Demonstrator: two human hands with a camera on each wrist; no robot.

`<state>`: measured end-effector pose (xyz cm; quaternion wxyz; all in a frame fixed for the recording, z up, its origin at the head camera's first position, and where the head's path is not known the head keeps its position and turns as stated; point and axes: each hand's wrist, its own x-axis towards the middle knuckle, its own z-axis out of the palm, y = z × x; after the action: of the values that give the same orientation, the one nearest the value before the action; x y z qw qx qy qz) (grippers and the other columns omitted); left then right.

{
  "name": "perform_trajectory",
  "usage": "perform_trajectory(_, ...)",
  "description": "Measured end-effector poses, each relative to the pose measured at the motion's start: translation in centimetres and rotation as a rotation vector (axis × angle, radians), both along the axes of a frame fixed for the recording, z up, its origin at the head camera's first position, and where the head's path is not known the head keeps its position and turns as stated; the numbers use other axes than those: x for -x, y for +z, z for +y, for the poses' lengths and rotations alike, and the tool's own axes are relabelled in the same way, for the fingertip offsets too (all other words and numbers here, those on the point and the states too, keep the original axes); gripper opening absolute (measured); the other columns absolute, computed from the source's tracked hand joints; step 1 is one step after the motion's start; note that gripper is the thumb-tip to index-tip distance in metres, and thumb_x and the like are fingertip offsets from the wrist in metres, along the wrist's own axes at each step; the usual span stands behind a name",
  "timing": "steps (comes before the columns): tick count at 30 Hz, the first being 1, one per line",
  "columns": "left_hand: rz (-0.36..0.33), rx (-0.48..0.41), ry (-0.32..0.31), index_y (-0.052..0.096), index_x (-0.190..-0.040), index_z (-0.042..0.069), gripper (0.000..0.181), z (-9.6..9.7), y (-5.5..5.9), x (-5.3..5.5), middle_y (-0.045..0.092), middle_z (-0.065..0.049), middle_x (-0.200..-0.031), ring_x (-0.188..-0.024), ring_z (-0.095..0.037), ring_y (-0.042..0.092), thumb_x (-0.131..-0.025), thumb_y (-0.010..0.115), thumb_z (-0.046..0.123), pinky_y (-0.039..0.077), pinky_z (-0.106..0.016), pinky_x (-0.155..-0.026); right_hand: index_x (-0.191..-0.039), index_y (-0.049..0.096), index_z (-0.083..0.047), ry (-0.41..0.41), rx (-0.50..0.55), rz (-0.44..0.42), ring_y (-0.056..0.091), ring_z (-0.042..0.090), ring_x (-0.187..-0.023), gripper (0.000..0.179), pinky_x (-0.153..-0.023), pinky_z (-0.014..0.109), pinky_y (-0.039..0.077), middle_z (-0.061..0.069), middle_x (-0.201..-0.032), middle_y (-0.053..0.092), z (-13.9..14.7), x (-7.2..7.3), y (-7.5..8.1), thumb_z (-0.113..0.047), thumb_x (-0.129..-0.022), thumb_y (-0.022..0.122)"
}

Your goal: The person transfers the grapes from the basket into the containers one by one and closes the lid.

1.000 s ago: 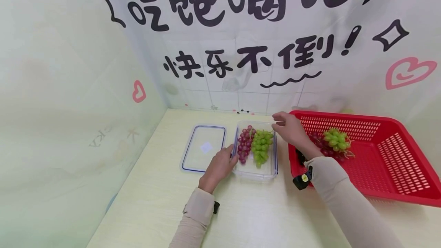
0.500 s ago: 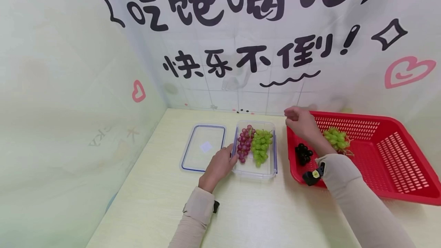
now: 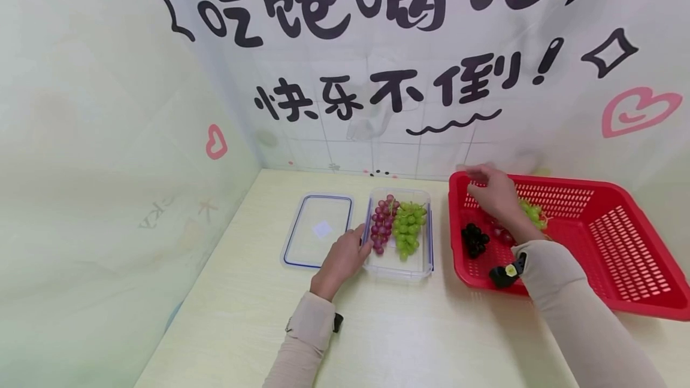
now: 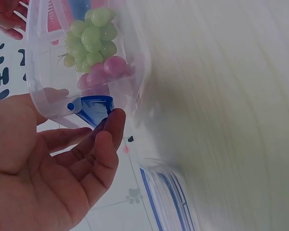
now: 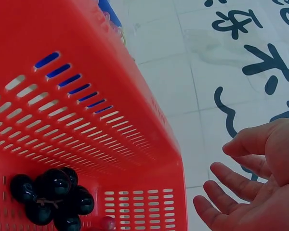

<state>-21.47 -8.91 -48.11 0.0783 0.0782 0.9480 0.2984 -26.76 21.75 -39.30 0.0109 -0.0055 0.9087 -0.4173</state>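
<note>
My left hand (image 3: 341, 259) holds the left side of a clear plastic food container (image 3: 401, 272), its fingers at a blue side latch (image 4: 94, 109). Inside the container lie a bunch of red grapes (image 3: 381, 226) and a bunch of green grapes (image 3: 408, 229), side by side. My right hand (image 3: 493, 194) hovers over the far left part of a red plastic basket (image 3: 587, 274), fingers loosely bent with nothing between them. Black grapes (image 5: 53, 195) sit in the basket's left corner. Behind my right hand and wrist, green grapes (image 3: 533, 211) and red grapes (image 3: 502, 235) are partly hidden.
The blue-edged lid (image 3: 319, 231) lies flat on the pale table (image 3: 388, 334), left of the container. A printed wall covering (image 3: 345, 154) rises along the table's back edge and left side. The basket's raised rim stands just right of the container.
My right hand has moved right, from beside the container to over the basket, uncovering the black grapes. The left hand stays at the container.
</note>
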Motion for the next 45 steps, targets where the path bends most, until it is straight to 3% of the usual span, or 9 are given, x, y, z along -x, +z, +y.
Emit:
perform_trajectory(11,0.009,-0.011,-0.003,0.040,-0.150,0.002,0.054,0.0,-0.3,0.0,0.058,-0.025,-0.133,-0.117,-0.039,0.060,-0.104,0.049,0.028,0.050,-0.049,-0.098,-0.145,0.046,-0.004,-0.012,-0.023,-0.022,0.052,0.043,-0.119,0.049,-0.098,0.057,0.049,0.027,-0.140,0.050,1.2,-0.2,-0.2,-0.012,-0.098,0.055)
perform_trajectory(18,0.014,-0.018,-0.003,0.040,-0.150,0.002,0.054,-0.1,-0.4,-0.1,0.059,-0.025,-0.131,-0.113,-0.037,0.062,-0.104,0.050,0.028,0.051,-0.048,-0.096,-0.150,0.038,-0.003,-0.095,-0.041,-0.051,0.051,0.041,-0.111,0.056,-0.089,0.051,0.055,0.027,-0.142,0.046,2.6,-0.8,-0.3,-0.019,-0.099,0.055)
perform_trajectory(26,0.016,-0.017,-0.003,0.040,-0.150,0.001,0.054,-0.1,-0.6,-0.2,0.057,-0.025,-0.135,-0.120,-0.038,0.059,-0.104,0.049,0.029,0.048,-0.048,-0.101,-0.149,0.036,0.003,-0.142,-0.084,-0.048,0.044,0.045,-0.115,0.058,-0.096,0.062,0.048,0.033,-0.143,0.041,4.7,-1.0,-0.8,-0.027,-0.101,0.052)
perform_trajectory(34,0.025,-0.020,-0.012,0.040,-0.150,0.001,0.054,-0.2,-0.6,-0.2,0.061,-0.023,-0.126,-0.100,-0.031,0.063,-0.104,0.050,0.026,0.052,-0.045,-0.088,-0.146,0.038,0.007,-0.159,-0.105,-0.031,0.041,0.048,-0.121,0.059,-0.101,0.067,0.040,0.034,-0.143,0.041,6.3,-1.1,-1.4,-0.030,-0.102,0.051)
perform_trajectory(37,0.026,-0.019,-0.017,0.040,-0.150,0.002,0.053,-0.2,-0.6,-0.2,0.061,-0.022,-0.126,-0.100,-0.030,0.062,-0.104,0.050,0.026,0.052,-0.044,-0.088,-0.146,0.038,0.008,-0.168,-0.116,-0.027,0.041,0.049,-0.119,0.059,-0.099,0.067,0.041,0.035,-0.141,0.041,6.8,-1.3,-1.7,-0.029,-0.101,0.051)
perform_trajectory(42,0.020,-0.021,-0.013,0.040,-0.151,0.002,0.054,-0.2,-0.6,-0.3,0.060,-0.022,-0.129,-0.107,-0.032,0.062,-0.104,0.050,0.027,0.052,-0.046,-0.093,-0.148,0.035,0.007,-0.194,-0.140,-0.070,0.042,0.049,-0.119,0.065,-0.099,0.066,0.042,0.036,-0.142,0.040,7.3,-1.4,-2.1,-0.034,-0.101,0.052)
perform_trajectory(45,0.009,-0.024,-0.007,0.039,-0.151,0.003,0.054,-0.2,-0.5,-0.4,0.060,-0.022,-0.127,-0.101,-0.030,0.062,-0.104,0.050,0.027,0.052,-0.045,-0.090,-0.150,0.029,0.008,-0.208,-0.153,-0.127,0.041,0.050,-0.121,0.072,-0.101,0.067,0.041,0.038,-0.145,0.035,7.6,-1.5,-2.2,-0.037,-0.100,0.053)
